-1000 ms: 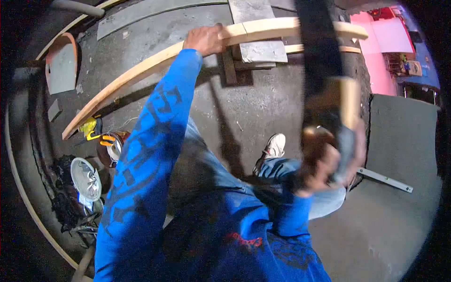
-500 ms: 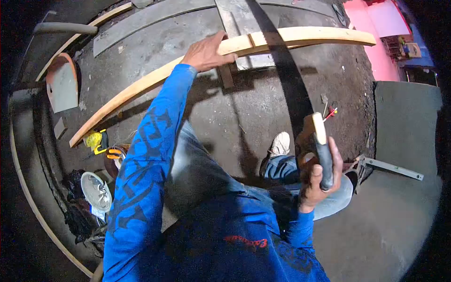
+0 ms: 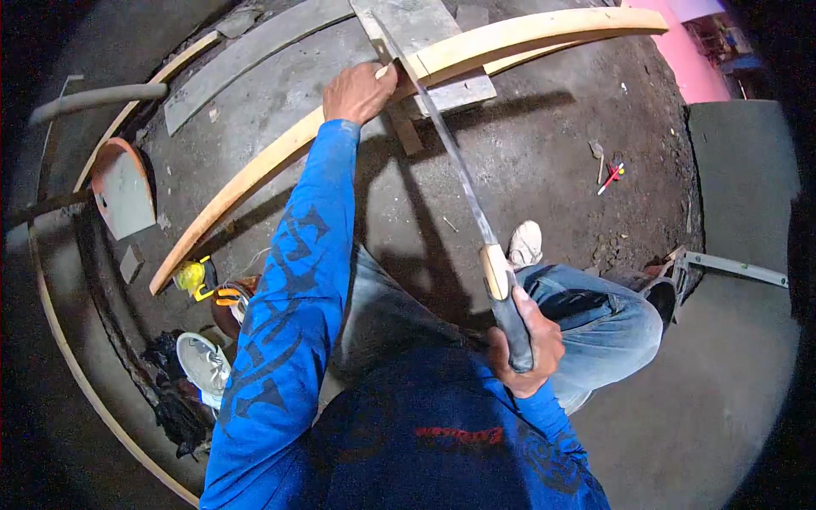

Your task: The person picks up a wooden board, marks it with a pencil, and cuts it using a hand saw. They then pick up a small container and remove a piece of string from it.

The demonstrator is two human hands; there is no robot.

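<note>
My right hand (image 3: 529, 347) is wrapped round the handle of a handsaw (image 3: 459, 161), whose blade is seen nearly edge-on and runs up and left to a long wooden strip (image 3: 263, 170). The far part of the blade crosses the strip right beside my left hand (image 3: 360, 93). That hand is closed over the strip, fingers on its far side and partly hidden. The strip looks curved in this wide view and slants from lower left to upper right. Under it, near the cut, lies a grey board (image 3: 463, 92).
A plastering float-like plate (image 3: 123, 191) stands at the left. Nearer me are a yellow tape measure (image 3: 195, 277) and a white bucket (image 3: 202, 361). A red pen-like item (image 3: 610, 177) lies on the floor at right, above a spirit level (image 3: 736, 267). A pink sheet (image 3: 680, 64) hangs at upper right.
The saw has swung left and turned from showing its broad face to edge-on, its blade now beside my left hand. My right hand moved left; my left hand stays on the strip.
</note>
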